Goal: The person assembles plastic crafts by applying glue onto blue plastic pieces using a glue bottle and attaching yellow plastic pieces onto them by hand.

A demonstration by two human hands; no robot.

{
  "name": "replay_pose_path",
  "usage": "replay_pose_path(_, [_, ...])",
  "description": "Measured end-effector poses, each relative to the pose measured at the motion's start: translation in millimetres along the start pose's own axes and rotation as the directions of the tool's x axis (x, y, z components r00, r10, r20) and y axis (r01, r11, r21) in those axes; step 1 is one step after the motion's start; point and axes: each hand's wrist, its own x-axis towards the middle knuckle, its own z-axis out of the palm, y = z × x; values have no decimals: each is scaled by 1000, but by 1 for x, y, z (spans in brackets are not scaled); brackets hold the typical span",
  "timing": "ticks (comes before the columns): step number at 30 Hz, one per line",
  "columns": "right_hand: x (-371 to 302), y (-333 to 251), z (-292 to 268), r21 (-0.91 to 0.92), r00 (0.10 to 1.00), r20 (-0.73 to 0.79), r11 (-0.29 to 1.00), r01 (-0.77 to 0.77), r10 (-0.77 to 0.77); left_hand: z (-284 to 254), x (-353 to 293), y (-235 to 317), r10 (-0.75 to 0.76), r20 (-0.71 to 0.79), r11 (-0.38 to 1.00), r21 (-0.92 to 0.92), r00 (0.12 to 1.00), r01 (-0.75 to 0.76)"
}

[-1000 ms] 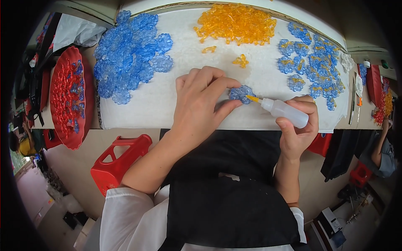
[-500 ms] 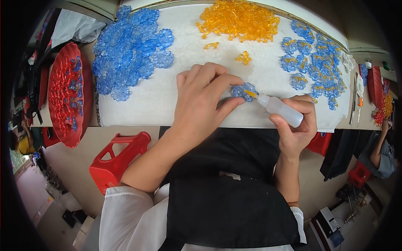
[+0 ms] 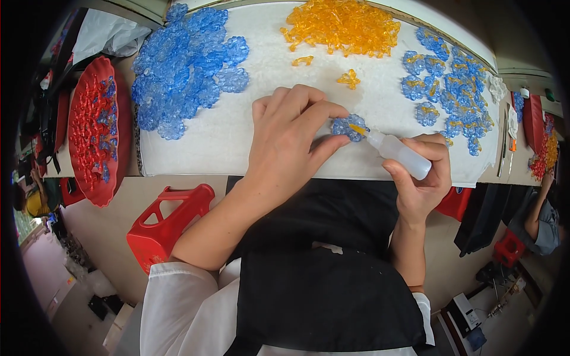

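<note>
Between the thumb and forefinger of my left hand (image 3: 289,133) is a clear blue plastic flower (image 3: 344,127), held at its left edge just above the white-covered table. My right hand (image 3: 424,175) grips a translucent white squeeze bottle (image 3: 404,156), tilted so its nozzle points down-left and meets the flower. A narrow yellow-orange strip (image 3: 357,129) shows over the flower at the nozzle's end; whether it belongs to the nozzle cannot be told. Just beyond my hands lie a loose orange plastic piece (image 3: 349,79) and a smaller one (image 3: 303,60).
A heap of blue flowers (image 3: 178,71) covers the far left, and a pile of orange pieces (image 3: 341,26) the far middle. Blue flowers with orange pieces on them (image 3: 466,89) lie at right. A red scalloped tray (image 3: 123,133) holds red and blue pieces. A red stool (image 3: 157,234) stands below left.
Almost nothing has changed. The whole picture has shifted slightly, while both hands keep their holds on the flower and the bottle.
</note>
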Motion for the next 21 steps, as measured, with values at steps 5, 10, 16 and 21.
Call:
replay_pose_path(5, [0, 1, 0, 16, 1000, 8, 1000, 1, -1, -1, 0, 0, -5, 3, 1000, 2, 1000, 5])
replay_pose_path(10, [1, 0, 0, -3, 1000, 13, 1000, 5, -5, 0, 0, 0, -1, 4, 1000, 3, 1000, 1])
replay_pose_path(16, [1, 1, -2, 59, 1000, -10, 998, 9, -9, -1, 1, 0, -2, 4, 1000, 14, 1000, 2])
replay_pose_path(21, [-1, 10, -15, 320, 981, -84, 937, -141, 177, -5, 17, -8, -33, -1, 997, -76, 999, 33])
